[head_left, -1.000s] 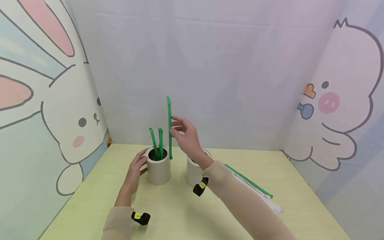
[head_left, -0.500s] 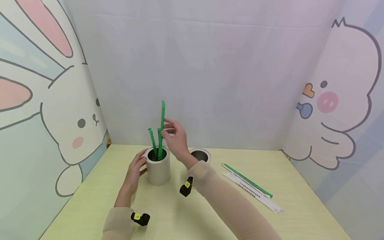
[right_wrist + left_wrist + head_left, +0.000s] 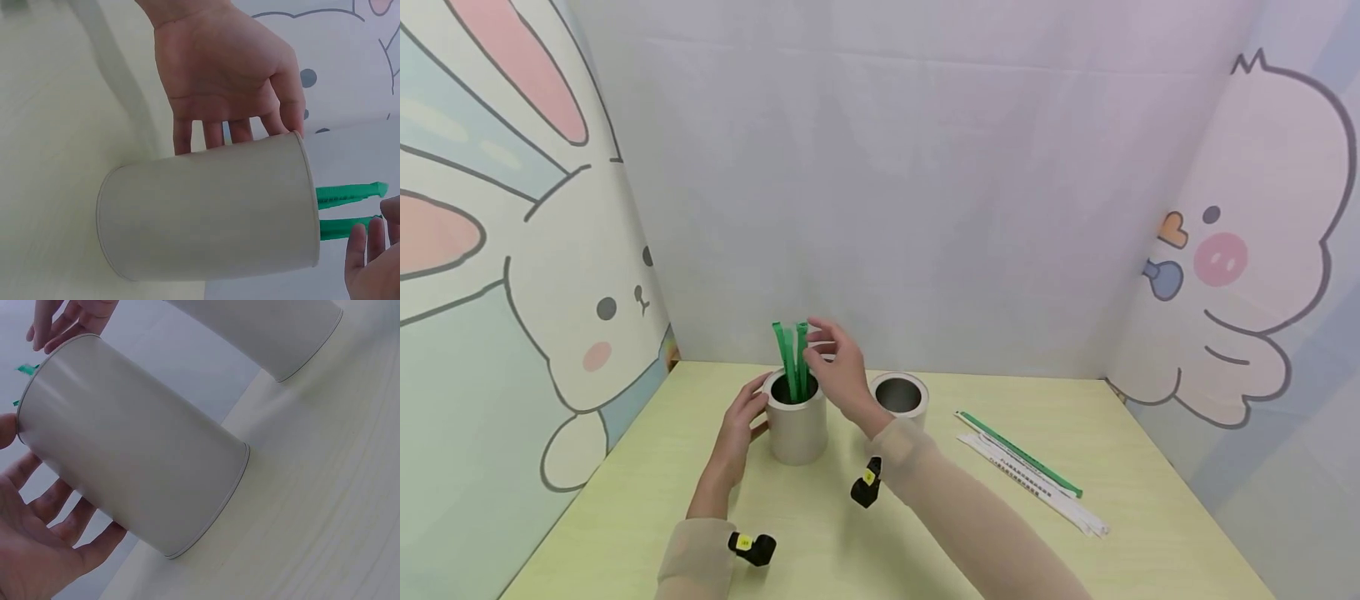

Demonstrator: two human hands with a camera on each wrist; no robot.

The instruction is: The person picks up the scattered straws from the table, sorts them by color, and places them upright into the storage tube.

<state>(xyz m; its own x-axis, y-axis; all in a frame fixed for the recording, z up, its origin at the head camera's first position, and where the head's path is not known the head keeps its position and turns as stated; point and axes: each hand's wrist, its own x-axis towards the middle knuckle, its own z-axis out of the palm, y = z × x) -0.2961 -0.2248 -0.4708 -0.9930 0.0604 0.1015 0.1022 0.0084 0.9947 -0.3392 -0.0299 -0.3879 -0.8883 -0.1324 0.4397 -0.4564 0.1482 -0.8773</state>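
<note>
Partway, I'd judge: green sticks stand in the left cup, my left hand curled round its left side, right hand beside their tops, fingertips apart, one green stick and white sticks left rightward.

A second ago the right hand pinched a green strip upright, raised beside the pale cup left of centre; now that strip has dropped inside, about level with its neighbours, and the thumb and fingers have parted. The hand has come lower and further left, uncovering the second cup at mid-frame and more white strips lower right.
</note>
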